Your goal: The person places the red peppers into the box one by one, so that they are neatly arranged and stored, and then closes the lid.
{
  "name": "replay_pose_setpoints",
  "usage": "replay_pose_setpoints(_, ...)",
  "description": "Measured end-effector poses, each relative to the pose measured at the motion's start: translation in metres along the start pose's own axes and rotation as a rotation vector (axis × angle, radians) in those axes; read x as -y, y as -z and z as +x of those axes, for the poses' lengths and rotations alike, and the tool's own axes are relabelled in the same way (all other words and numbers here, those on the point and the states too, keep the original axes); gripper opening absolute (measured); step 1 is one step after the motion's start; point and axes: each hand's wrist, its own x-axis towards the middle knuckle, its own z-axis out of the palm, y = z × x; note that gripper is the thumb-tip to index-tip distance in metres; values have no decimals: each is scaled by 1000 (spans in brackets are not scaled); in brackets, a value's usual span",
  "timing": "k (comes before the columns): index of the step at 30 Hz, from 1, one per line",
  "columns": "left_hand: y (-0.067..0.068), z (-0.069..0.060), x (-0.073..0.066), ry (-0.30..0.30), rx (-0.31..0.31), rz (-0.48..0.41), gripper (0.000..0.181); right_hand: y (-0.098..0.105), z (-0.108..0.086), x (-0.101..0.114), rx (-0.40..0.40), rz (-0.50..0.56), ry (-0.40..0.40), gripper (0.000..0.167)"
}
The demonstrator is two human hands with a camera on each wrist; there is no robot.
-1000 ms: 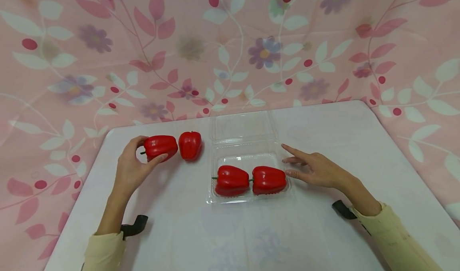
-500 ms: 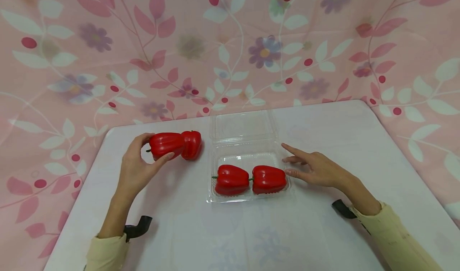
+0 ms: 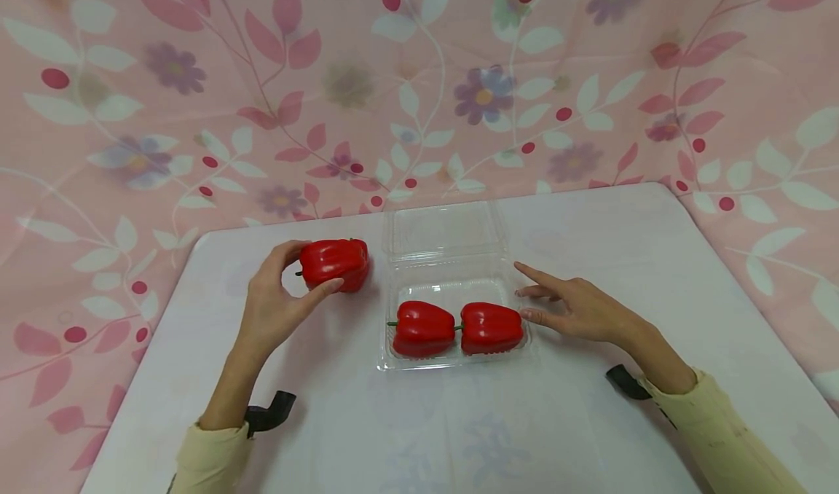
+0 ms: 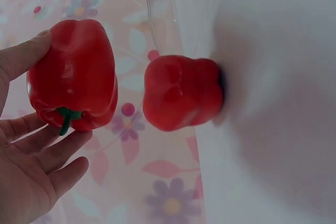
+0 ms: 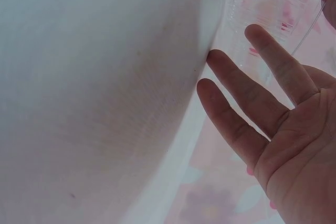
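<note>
My left hand [image 3: 274, 301] grips a red bell pepper [image 3: 331, 261] between thumb and fingers, raised off the table; its green stem shows in the left wrist view. Another red pepper [image 4: 181, 93] stands on the table beyond it, partly hidden behind the held one in the head view. Two red peppers [image 3: 422, 329] [image 3: 491, 328] lie side by side in the front of a clear plastic box [image 3: 432, 363], whose lid is open at the back. My right hand [image 3: 577, 308], fingers extended and holding nothing, is at the box's right edge; whether it touches the box I cannot tell.
A white cloth covers the table [image 3: 419, 436]. Behind it hangs a pink curtain [image 3: 367, 115] with leaves and flowers. The raised clear lid [image 3: 446, 230] lies back toward the curtain. A black strap piece sits at each wrist.
My left hand has moved right with the pepper, which now overlaps the standing pepper in the head view. My right hand and the boxed peppers have stayed in place.
</note>
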Motion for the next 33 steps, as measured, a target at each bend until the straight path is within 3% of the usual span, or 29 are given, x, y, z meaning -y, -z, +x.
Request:
replay_pose_setpoints(8,-13,4,-14,-55,42,-29,74,0,0,0,-4,3,8,78)
replay_pose_setpoints(19,-30,7,-26,-130,56,-62,71,-1,-1,-2,-3,-1,8,78)
replay_pose_setpoints(33,-50,9,-46,-146,84,-84,76,-1,0,-3,-9,4,8,76)
